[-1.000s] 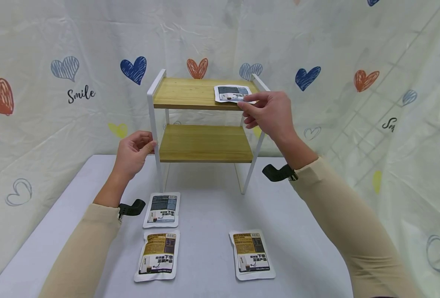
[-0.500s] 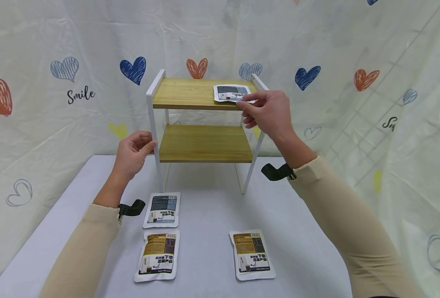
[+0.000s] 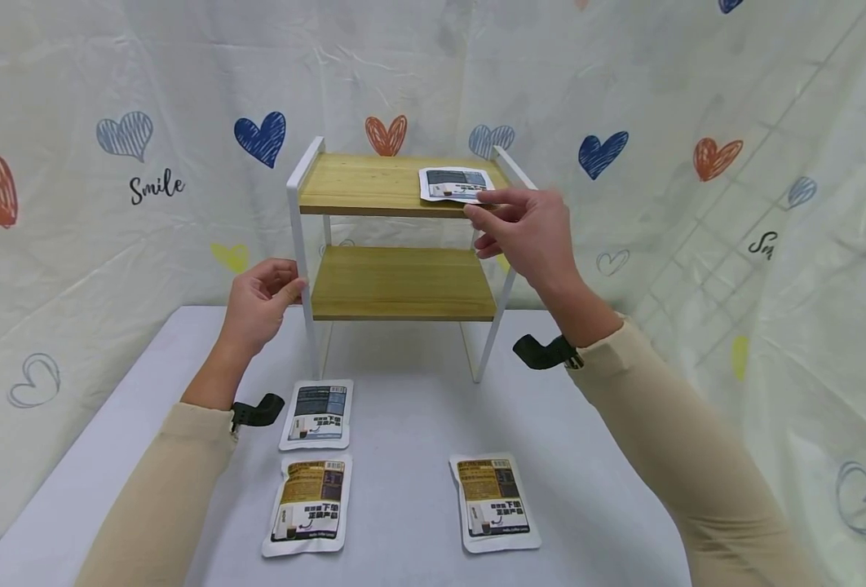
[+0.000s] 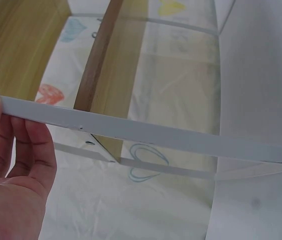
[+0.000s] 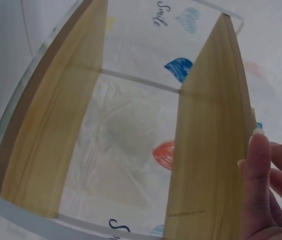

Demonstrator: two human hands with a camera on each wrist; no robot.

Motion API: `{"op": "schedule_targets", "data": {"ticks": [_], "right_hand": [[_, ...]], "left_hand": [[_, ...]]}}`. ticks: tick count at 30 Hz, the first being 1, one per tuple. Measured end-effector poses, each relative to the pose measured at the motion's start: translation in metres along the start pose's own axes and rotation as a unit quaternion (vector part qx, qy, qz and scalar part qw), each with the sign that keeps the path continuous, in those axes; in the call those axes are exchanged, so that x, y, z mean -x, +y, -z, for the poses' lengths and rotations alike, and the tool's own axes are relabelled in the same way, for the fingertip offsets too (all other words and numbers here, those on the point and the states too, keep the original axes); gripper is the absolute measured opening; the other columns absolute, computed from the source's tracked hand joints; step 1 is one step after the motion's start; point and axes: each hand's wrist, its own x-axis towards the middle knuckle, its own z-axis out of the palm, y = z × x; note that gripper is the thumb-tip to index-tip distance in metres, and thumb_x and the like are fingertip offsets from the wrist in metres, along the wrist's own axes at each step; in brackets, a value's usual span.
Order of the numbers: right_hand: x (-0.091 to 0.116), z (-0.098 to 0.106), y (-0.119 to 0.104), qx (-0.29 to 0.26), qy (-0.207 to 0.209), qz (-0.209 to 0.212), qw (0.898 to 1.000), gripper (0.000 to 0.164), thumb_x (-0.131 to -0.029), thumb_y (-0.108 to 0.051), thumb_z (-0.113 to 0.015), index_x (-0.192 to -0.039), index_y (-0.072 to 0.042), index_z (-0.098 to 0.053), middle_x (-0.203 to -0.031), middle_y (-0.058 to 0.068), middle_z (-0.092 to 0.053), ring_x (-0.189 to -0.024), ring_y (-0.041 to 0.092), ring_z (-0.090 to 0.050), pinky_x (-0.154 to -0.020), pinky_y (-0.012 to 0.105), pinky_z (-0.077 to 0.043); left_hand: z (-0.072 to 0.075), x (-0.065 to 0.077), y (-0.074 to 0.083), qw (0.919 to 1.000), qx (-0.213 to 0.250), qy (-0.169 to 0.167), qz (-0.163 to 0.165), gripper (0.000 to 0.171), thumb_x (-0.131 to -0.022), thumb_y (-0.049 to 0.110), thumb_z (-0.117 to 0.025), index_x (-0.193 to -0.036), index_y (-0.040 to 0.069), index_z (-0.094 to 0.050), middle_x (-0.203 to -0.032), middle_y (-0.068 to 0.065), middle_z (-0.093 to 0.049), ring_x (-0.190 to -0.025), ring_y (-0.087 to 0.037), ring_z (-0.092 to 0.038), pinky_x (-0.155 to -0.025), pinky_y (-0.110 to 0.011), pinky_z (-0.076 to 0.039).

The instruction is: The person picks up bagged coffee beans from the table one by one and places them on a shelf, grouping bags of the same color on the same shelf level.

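A two-tier shelf rack with wooden boards and a white frame stands on the table. At its left front leg, my left hand pinches the white upright between thumb and fingers. A white packet with a blue-grey label lies flat on the right of the top board. My right hand is at the packet's near right corner, index finger extended over it and thumb by the board's front edge. In the right wrist view, the right thumb is beside the upper board; the packet is mostly hidden there.
In front of the rack, a blue-grey-labelled packet lies at left on the white table. Nearer is a brown-labelled packet, with other brown-labelled packaging to the right. A heart-print curtain hangs behind.
My right hand has dipped slightly and its index finger has straightened at the packet's corner. The packet and my left hand have stayed in place.
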Motion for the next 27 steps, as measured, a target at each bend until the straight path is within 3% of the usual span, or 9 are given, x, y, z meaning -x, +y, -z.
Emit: {"op": "schedule_targets", "data": {"ticks": [17, 27], "right_hand": [[0.025, -0.007, 0.018, -0.043, -0.002, 0.011, 0.999, 0.039, -0.092, -0.034, -0.078, -0.125, -0.013, -0.074, -0.110, 0.013, -0.078, -0.068, 0.019, -0.075, -0.068, 0.029, -0.063], [0.043, -0.022, 0.036, -0.049, -0.025, 0.010, 0.998, 0.037, -0.092, -0.032, -0.078, -0.124, -0.011, -0.075, -0.109, 0.011, -0.078, -0.087, 0.023, -0.074, -0.080, 0.026, -0.063]], "left_hand": [[0.001, 0.001, 0.001, 0.9999, -0.009, 0.009, 0.006, 0.028, -0.098, 0.022, -0.069, -0.120, 0.004, -0.067, -0.098, 0.010, -0.068, -0.090, -0.005, -0.067, -0.081, -0.012, -0.058], [-0.001, 0.000, 0.000, 0.9999, -0.009, 0.009, 0.005, 0.027, -0.099, 0.021, -0.069, -0.120, 0.004, -0.067, -0.099, 0.009, -0.069, -0.090, -0.004, -0.067, -0.081, -0.012, -0.058]]}}
